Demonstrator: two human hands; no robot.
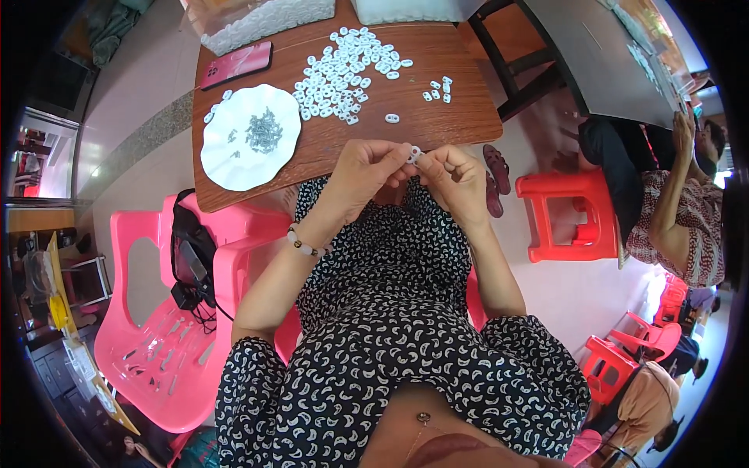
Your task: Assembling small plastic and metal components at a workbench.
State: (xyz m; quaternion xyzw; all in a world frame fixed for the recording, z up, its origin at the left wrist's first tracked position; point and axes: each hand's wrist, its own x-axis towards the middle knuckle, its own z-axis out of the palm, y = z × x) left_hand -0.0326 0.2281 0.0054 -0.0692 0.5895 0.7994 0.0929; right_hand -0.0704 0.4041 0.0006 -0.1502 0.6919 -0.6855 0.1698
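Just past the near edge of the brown table (445,58), my left hand (367,173) pinches a small white oval plastic piece with two holes (414,154). The thumb and fingers of my right hand (459,183) are pressed together at the piece's right side; whatever they hold is too small to make out. Beyond my hands lies a loose pile of similar white pieces (337,82). One single white piece (392,118) sits apart, nearer to me. To the left, a white wavy-rimmed plate (222,160) bears a heap of tiny grey metal-looking parts (264,131).
A pink phone (238,65) lies behind the plate. Several white pieces (438,91) form a small group on the right. Clear bins of white pieces (265,23) line the far edge. Pink chair (148,351) left, red stool (566,214) right, where another person (675,210) sits.
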